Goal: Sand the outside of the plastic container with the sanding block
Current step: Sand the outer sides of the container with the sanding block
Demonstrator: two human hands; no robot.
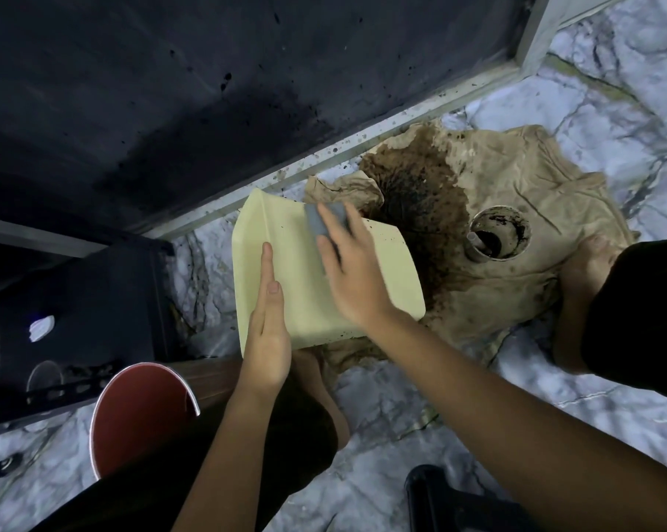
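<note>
A pale yellow plastic container (305, 274) lies tilted over a stained cloth on the floor, its outer wall facing up. My left hand (266, 328) lies flat against its near left side with straight fingers, steadying it. My right hand (347, 274) presses a grey sanding block (324, 220) onto the upper part of that wall; the fingers lie over the block and are blurred. Only the block's far end shows past the fingertips.
A beige cloth (516, 193) with a dark brown stain spreads over the marble floor. On it stands a small round pot (498, 236) with dark contents. A red bucket (140, 416) sits near left. A dark panel (209, 90) rises behind. My knees flank the container.
</note>
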